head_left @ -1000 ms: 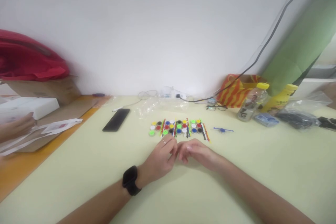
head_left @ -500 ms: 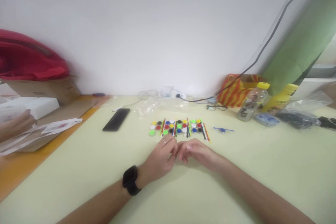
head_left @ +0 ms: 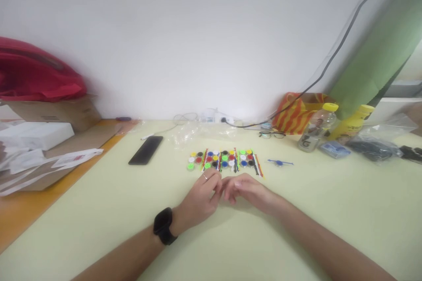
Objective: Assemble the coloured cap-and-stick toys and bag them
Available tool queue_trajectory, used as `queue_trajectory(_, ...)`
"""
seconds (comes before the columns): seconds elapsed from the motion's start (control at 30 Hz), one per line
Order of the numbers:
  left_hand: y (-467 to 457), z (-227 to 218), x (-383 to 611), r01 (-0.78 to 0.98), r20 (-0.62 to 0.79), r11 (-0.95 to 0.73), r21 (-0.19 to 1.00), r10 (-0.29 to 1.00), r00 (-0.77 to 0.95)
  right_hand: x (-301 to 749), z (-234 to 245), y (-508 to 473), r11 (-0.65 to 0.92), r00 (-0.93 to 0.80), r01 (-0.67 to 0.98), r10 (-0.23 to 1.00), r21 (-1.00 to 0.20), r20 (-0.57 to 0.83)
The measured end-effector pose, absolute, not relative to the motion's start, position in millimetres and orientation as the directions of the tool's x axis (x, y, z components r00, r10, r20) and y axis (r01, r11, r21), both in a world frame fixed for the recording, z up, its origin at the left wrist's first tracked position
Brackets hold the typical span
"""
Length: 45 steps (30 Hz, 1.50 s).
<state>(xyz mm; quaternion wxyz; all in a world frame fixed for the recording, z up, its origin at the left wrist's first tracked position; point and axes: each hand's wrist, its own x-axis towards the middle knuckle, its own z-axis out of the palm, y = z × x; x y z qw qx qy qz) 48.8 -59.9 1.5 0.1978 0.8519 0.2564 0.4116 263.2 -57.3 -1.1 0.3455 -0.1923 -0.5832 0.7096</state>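
Note:
My left hand (head_left: pixel 202 196), with a ring and a black watch (head_left: pixel 163 226), is closed over the front middle of the table. My right hand (head_left: pixel 252 192) meets it at the fingertips, its fingers curled in. Whatever the fingers may hold is hidden. Just beyond them lie several small round coloured discs (head_left: pixel 225 163) in rows: yellow, black, white, red, blue and green. Thin coloured plastic strips (head_left: pixel 260 166) lie between and beside these groups. Apart on the right rests a blue disc with a thin blue bar (head_left: pixel 279 163).
A black phone (head_left: pixel 146 150) lies to the left. At the back right stand a clear bottle (head_left: pixel 317 127), a yellow bottle (head_left: pixel 352 125) and a striped bag (head_left: pixel 292 114), near glasses (head_left: pixel 272 134). Far left are a white box (head_left: pixel 49 135) and cardboard (head_left: pixel 79 142). A cable (head_left: pixel 329 62) crosses the wall.
At the far left, another person's hand has drawn back almost out of view. My own hands have hardly moved.

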Motion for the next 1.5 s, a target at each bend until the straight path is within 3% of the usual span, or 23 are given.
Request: queue_trajectory(1.5,-63.9,6.6,49.3,0.269,0.600,-0.806,0.527,0.578,0.553,263.0,1.0,-58.6,-0.066,-0.694,-0.260,0.707,-0.963,0.139)
